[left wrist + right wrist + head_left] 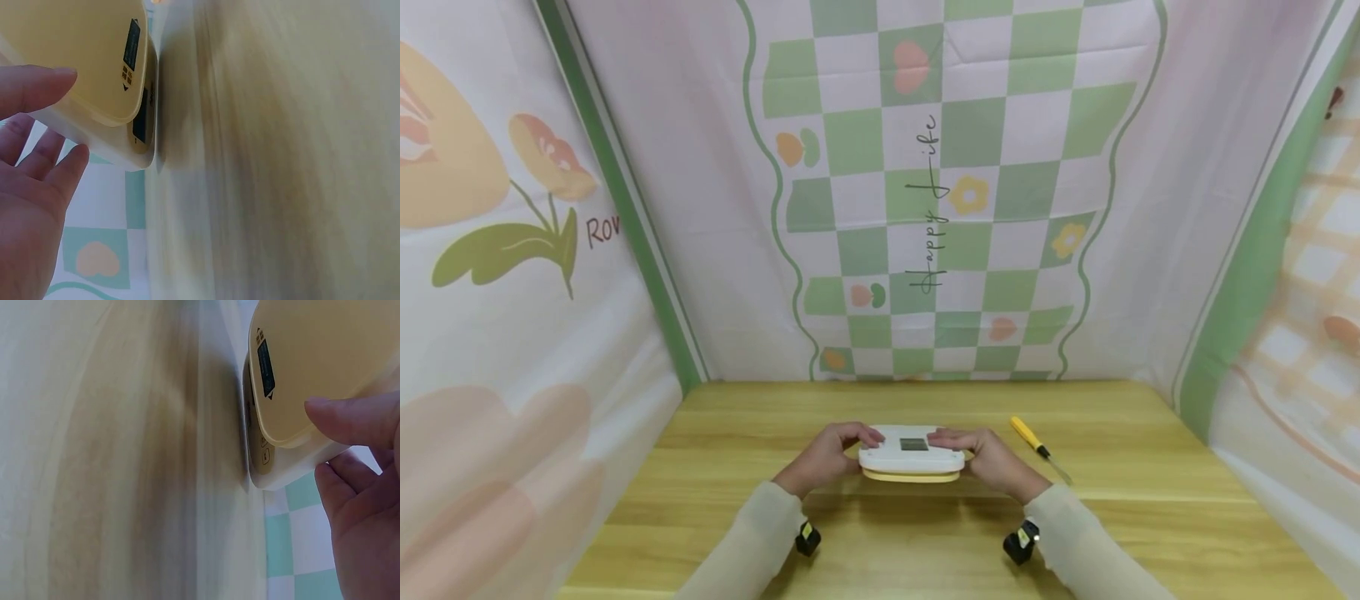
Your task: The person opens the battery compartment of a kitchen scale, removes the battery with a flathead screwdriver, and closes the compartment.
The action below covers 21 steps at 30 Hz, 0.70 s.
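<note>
A kitchen scale (887, 459) with a white body and a cream-yellow weighing plate (75, 44) is held between both hands over the table. Its white underside, with a grey rectangle on it, faces up in the head view, and the yellow plate points down. From one end my left hand (831, 454) grips it, the thumb on the plate and the fingers on the white side. My right hand (996, 460) holds the opposite end the same way. Dark display panels and small button marks (265, 455) show along the scale's edge in the wrist views.
Right of the scale, a screwdriver (1030, 437) with a yellow and black handle lies on the wooden table (737, 421), its shaft pointing toward the near right. Patterned cloth (917, 167) hangs behind the table and along both sides.
</note>
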Available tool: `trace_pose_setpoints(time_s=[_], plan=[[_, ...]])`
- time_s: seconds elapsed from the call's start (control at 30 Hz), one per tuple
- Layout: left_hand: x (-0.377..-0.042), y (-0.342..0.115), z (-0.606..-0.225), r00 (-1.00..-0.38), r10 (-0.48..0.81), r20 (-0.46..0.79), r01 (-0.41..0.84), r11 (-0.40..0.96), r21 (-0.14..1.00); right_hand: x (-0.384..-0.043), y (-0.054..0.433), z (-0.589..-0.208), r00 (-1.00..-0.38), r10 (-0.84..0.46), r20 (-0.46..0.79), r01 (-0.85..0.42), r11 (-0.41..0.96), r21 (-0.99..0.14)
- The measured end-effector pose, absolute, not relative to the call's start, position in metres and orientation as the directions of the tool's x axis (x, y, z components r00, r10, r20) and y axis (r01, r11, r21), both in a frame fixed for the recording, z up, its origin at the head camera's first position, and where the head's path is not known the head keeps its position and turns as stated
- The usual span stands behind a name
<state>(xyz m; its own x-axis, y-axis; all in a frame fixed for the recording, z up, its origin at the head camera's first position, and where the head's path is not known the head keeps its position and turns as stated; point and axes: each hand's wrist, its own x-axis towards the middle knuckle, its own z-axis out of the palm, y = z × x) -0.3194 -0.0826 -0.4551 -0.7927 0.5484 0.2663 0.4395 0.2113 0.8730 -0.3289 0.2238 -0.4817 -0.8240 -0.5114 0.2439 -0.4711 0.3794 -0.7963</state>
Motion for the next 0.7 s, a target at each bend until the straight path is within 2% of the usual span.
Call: trace_pose_setpoints(time_s=[0.13,0.23,0.33,0.5,0.7], plan=[[-0.315,-0.08,-0.451,-0.782,0.549,0.296,0.486,0.239,0.84,-0.331,0.224,-0.484,-0.83,-0.504,0.237,-0.459,0.378,-0.804],[-0.323,-0.081,-0.464,-0.783,0.552,0.286,0.511,0.308,0.803,-0.33,0.224,-0.483,-0.83,-0.506,0.235,-0.456,0.375,-0.807],[-0.332,-0.082,-0.476,-0.76,0.592,0.269,0.563,0.392,0.727,-0.33,0.226,-0.484,-0.824,-0.522,0.223,-0.466,0.397,-0.791],[-0.334,-0.083,-0.48,-0.689,0.673,0.268,0.664,0.44,0.605,-0.334,0.229,-0.492,-0.796,-0.565,0.219,-0.511,0.431,-0.744],[-0.332,-0.082,-0.481,-0.674,0.701,0.233,0.678,0.463,0.57,-0.334,0.229,-0.493,-0.748,-0.617,0.244,-0.586,0.441,-0.68]])
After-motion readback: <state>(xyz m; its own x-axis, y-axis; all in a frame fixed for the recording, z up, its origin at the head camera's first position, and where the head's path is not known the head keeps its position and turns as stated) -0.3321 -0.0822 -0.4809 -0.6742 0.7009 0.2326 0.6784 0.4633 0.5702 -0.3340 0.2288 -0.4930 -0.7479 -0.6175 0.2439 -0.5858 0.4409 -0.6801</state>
